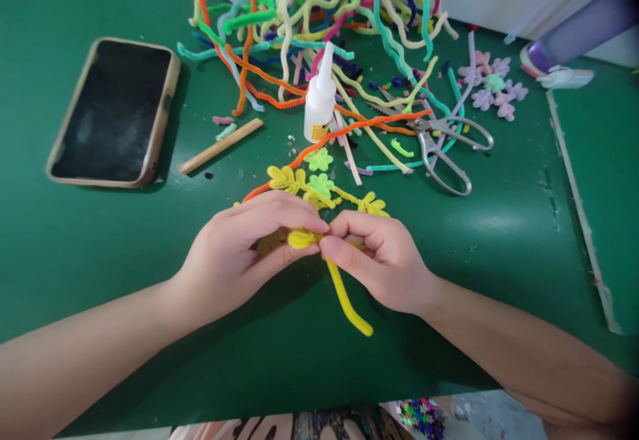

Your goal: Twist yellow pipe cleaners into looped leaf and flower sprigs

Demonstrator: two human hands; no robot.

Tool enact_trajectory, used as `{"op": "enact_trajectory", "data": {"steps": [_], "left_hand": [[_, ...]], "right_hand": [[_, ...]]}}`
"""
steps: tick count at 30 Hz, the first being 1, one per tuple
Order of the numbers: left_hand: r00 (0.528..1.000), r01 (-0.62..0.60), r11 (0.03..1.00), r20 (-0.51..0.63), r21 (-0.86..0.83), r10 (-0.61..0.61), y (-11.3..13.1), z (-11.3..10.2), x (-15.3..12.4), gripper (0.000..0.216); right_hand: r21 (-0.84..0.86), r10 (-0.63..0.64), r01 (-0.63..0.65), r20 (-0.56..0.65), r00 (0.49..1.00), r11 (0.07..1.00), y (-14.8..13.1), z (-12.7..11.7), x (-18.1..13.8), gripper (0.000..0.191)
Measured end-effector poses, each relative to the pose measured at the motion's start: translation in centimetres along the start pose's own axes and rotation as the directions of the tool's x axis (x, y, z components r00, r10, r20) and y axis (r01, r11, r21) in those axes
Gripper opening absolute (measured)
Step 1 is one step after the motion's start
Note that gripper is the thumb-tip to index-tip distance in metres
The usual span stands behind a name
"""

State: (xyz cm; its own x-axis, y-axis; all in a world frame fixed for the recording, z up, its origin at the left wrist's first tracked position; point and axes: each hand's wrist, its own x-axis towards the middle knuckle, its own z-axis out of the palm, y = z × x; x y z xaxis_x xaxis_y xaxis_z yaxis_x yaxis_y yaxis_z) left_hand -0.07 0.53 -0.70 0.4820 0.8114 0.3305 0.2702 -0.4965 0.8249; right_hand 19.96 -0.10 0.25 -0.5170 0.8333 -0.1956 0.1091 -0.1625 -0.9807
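Note:
My left hand (239, 250) and my right hand (384, 260) meet over the green table (100, 247), both pinched on one yellow pipe cleaner (344, 300). Its folded loop shows between my fingertips, and its free tail curves down toward me. Just beyond my fingers lie yellow pipe-cleaner leaf shapes (299, 184) and two small light-green flowers (319, 160).
A white glue bottle (319, 97) stands behind the flowers, before a tangled heap of coloured pipe cleaners (319, 7). Metal scissors (444, 144) lie right of it, lilac flower shapes (494, 87) farther right. A phone (114, 110) and a wooden stick (219, 147) lie left.

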Motion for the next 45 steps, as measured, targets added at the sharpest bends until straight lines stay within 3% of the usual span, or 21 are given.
{"op": "enact_trajectory", "data": {"steps": [11,19,32,45], "left_hand": [[0.993,0.115,0.993,0.013,-0.028,-0.114,0.21,-0.07,0.16,0.014],[0.968,0.248,0.951,0.007,-0.184,-0.251,0.16,-0.21,0.32,0.007],[0.957,0.284,0.921,0.020,-0.266,-0.290,0.36,-0.26,0.81,0.003],[0.934,0.353,0.899,0.046,-0.259,-0.354,0.37,-0.30,0.72,0.017]], "right_hand": [[-0.005,-0.001,0.001,0.009,1.000,1.000,0.12,-0.08,0.04,0.013],[0.030,0.010,-0.010,0.015,1.000,1.000,0.13,-0.02,-0.09,0.012],[-0.005,-0.002,0.003,0.014,1.000,1.000,0.21,0.09,-0.12,0.011],[-0.048,-0.022,0.023,0.012,1.000,0.999,0.38,0.21,-0.27,0.011]]}}
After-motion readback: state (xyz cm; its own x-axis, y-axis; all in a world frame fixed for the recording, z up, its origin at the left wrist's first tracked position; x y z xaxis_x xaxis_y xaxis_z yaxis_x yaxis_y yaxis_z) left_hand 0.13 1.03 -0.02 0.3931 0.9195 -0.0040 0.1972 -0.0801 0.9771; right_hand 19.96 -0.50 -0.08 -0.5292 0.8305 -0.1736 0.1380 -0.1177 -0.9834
